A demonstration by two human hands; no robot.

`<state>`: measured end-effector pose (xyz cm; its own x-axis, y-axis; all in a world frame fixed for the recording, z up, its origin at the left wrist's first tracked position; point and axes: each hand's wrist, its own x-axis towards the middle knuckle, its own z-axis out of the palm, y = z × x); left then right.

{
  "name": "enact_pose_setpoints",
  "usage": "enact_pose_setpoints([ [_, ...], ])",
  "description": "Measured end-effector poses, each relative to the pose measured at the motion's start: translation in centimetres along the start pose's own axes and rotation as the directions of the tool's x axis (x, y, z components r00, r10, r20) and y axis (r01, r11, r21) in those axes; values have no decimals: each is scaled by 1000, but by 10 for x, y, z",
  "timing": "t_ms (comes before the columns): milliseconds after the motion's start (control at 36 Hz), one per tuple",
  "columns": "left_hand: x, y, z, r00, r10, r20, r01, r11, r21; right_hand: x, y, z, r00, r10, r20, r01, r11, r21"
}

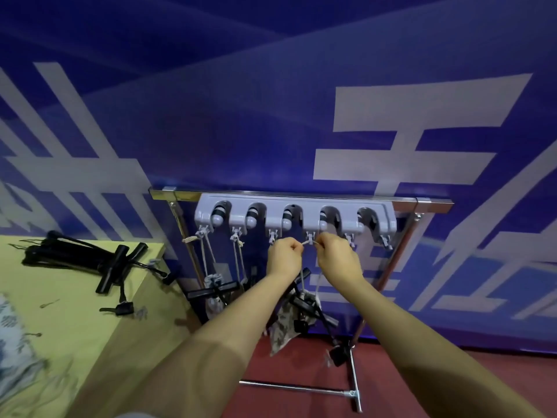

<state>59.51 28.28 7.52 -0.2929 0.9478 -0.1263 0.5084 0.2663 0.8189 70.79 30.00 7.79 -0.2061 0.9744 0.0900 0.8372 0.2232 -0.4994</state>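
At frame centre, the left hand (284,255) and right hand (338,258) both pinch a pale cord (308,242) beneath the fourth hook (309,235) of the grey holder rack (301,198).

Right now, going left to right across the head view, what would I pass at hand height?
Table, black handles, first hanging cord, second hanging cord, left hand, held cord, right hand, end hook.

The cord (308,242) at the fourth hook (309,236) is too small to tell whether it is knotted
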Motion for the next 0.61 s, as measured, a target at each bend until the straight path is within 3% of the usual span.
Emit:
enact_pose_setpoints([
  [222, -5, -5, -3, 999, 35, 32, -39, 992, 122, -6, -1, 1, 999, -1, -42, 1, 1000, 5],
  [389, -13, -8, -30, 995, 95, 8, -95, 992, 88, -17, -15, 5, 987, -123, -101, 133, 986, 99],
  [611, -22, -39, -95, 991, 64, -119, -51, 993, 106, -10, -78, 29, 980, -188, 72, 177, 974, 140],
])
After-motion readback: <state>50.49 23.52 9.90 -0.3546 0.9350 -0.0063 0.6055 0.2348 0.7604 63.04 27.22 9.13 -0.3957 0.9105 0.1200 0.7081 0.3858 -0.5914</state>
